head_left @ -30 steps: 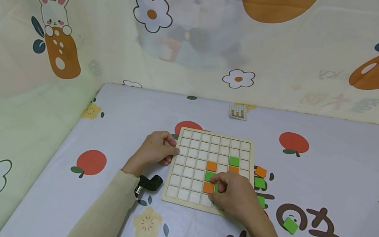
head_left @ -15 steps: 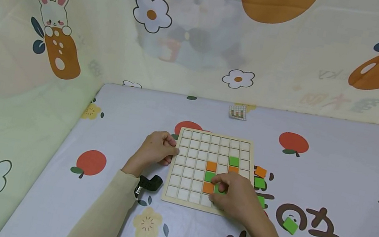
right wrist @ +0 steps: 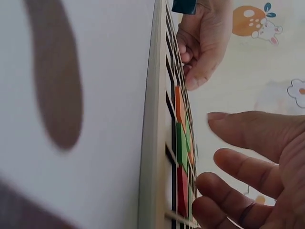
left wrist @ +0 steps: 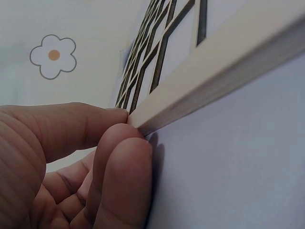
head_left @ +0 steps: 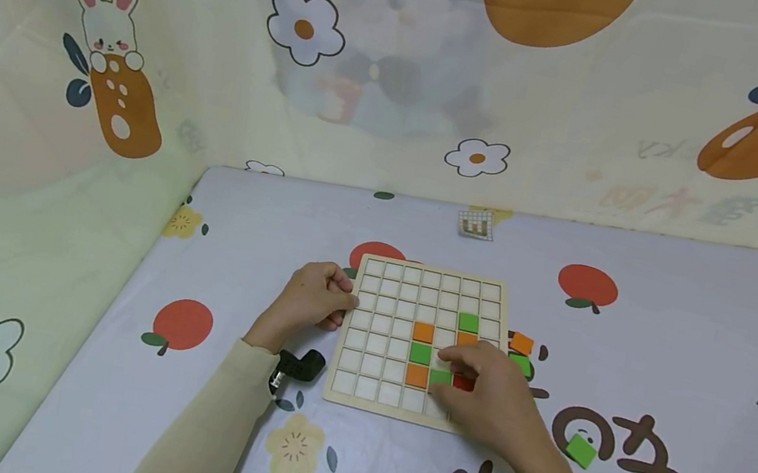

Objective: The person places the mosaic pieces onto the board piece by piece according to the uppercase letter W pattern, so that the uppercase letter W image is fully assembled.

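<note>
A square wooden grid board (head_left: 378,411) lies on the table with coloured tiles in some cells. My left hand (head_left: 313,293) pinches its left edge, the thumb on the frame (left wrist: 190,90) and curled fingers against the side. Over the lower right part hovers my right hand (head_left: 503,394), its loosely bent fingers holding nothing in the right wrist view. Close by its fingertips sit a green tile (head_left: 440,377) and a red tile (head_left: 463,382). An orange tile (head_left: 416,375), a green tile (head_left: 420,353) and another orange tile (head_left: 423,332) form a column. Some cells are hidden by this hand.
Beside the board's right edge lie a loose orange tile (head_left: 521,344) and a green tile (head_left: 520,364). Farther right is another green tile (head_left: 580,450). A small card with a grid pattern (head_left: 476,224) lies near the back edge. A printed cloth (head_left: 343,95) hangs behind.
My right hand has drawn back to the right from the green tile it was touching, which stays in its cell. The red tile beside it now shows. My left hand has not moved.
</note>
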`<control>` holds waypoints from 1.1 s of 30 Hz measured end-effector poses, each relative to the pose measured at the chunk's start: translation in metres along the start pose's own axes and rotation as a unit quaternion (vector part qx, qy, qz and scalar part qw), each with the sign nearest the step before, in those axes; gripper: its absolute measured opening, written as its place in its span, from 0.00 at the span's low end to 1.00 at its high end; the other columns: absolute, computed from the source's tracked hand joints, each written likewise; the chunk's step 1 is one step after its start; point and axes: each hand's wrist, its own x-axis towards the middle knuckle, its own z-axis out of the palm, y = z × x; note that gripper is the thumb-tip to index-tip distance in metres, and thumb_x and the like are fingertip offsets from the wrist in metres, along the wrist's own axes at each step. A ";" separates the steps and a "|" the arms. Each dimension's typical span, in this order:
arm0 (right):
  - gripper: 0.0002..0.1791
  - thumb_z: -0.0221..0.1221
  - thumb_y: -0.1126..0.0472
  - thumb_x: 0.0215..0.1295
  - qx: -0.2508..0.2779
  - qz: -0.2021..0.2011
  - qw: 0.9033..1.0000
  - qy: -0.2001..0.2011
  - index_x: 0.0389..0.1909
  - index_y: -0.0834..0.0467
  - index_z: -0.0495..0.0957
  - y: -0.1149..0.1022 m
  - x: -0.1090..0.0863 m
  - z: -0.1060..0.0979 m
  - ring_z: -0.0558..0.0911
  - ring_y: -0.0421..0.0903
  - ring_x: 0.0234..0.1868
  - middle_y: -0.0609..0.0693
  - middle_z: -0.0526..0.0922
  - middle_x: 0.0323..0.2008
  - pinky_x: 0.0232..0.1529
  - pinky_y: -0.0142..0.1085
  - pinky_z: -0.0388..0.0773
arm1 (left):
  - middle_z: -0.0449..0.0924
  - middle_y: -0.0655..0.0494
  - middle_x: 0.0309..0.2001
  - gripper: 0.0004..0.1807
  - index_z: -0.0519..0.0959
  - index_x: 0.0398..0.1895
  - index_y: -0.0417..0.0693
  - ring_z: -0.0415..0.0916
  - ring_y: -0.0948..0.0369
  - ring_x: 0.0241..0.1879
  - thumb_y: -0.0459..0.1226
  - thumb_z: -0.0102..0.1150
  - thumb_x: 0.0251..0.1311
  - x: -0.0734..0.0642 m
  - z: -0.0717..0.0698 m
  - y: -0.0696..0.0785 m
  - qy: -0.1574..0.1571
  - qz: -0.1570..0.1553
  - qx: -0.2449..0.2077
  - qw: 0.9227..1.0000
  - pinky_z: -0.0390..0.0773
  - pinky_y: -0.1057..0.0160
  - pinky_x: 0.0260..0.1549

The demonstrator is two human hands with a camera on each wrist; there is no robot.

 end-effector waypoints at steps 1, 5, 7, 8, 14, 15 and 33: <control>0.19 0.74 0.61 0.57 -0.003 -0.001 1.000 0.006 0.51 0.58 0.88 0.002 -0.001 -0.001 0.80 0.48 0.43 0.50 0.85 0.44 0.42 0.41 0.78 | 0.79 0.51 0.25 0.09 0.78 0.41 0.38 0.76 0.62 0.17 0.30 0.69 0.63 0.000 0.000 0.000 0.000 0.000 -0.001 1.000 0.82 0.67 0.18; 0.22 0.75 0.59 0.58 -0.012 -0.009 0.999 0.030 0.54 0.60 0.87 0.010 -0.006 -0.008 0.82 0.54 0.53 0.55 0.86 0.50 0.52 0.51 0.80 | 0.79 0.51 0.25 0.08 0.78 0.41 0.38 0.76 0.62 0.17 0.30 0.69 0.63 -0.001 0.000 0.000 0.000 0.000 -0.003 1.000 0.82 0.67 0.18; 0.23 0.74 0.60 0.58 -0.012 -0.009 0.999 0.037 0.55 0.61 0.86 0.014 -0.010 -0.013 0.81 0.59 0.58 0.57 0.86 0.53 0.57 0.57 0.79 | 0.79 0.51 0.25 0.08 0.78 0.41 0.38 0.76 0.62 0.17 0.30 0.69 0.64 -0.001 0.000 0.001 0.000 -0.002 -0.001 1.000 0.82 0.67 0.19; 0.24 0.74 0.60 0.58 -0.013 -0.007 0.999 0.040 0.56 0.61 0.85 0.016 -0.011 -0.015 0.80 0.60 0.59 0.58 0.85 0.54 0.58 0.59 0.78 | 0.79 0.51 0.25 0.09 0.78 0.42 0.38 0.76 0.62 0.18 0.30 0.69 0.64 -0.001 0.001 0.001 0.000 -0.002 0.000 1.000 0.82 0.67 0.19; 0.27 0.75 0.59 0.58 -0.044 0.014 0.998 0.050 0.59 0.61 0.84 0.034 -0.021 -0.031 0.79 0.64 0.58 0.63 0.83 0.56 0.56 0.63 0.79 | 0.79 0.51 0.26 0.09 0.78 0.42 0.38 0.76 0.62 0.18 0.30 0.69 0.64 -0.001 0.000 0.002 -0.001 -0.004 0.003 1.000 0.81 0.68 0.18; 0.27 0.75 0.60 0.58 -0.048 0.015 0.997 0.051 0.59 0.61 0.83 0.037 -0.022 -0.033 0.80 0.64 0.57 0.63 0.82 0.56 0.55 0.63 0.79 | 0.79 0.51 0.26 0.09 0.78 0.42 0.38 0.76 0.62 0.18 0.30 0.69 0.64 -0.001 0.000 0.001 -0.001 -0.004 0.002 1.000 0.81 0.68 0.18; 0.21 0.77 0.59 0.55 -0.076 0.031 0.997 0.014 0.49 0.62 0.88 0.070 -0.034 -0.049 0.71 0.45 0.32 0.50 0.80 0.36 0.28 0.32 0.66 | 0.79 0.51 0.25 0.09 0.78 0.42 0.39 0.76 0.62 0.18 0.30 0.69 0.64 0.000 0.000 0.000 -0.001 -0.009 0.000 1.000 0.81 0.68 0.19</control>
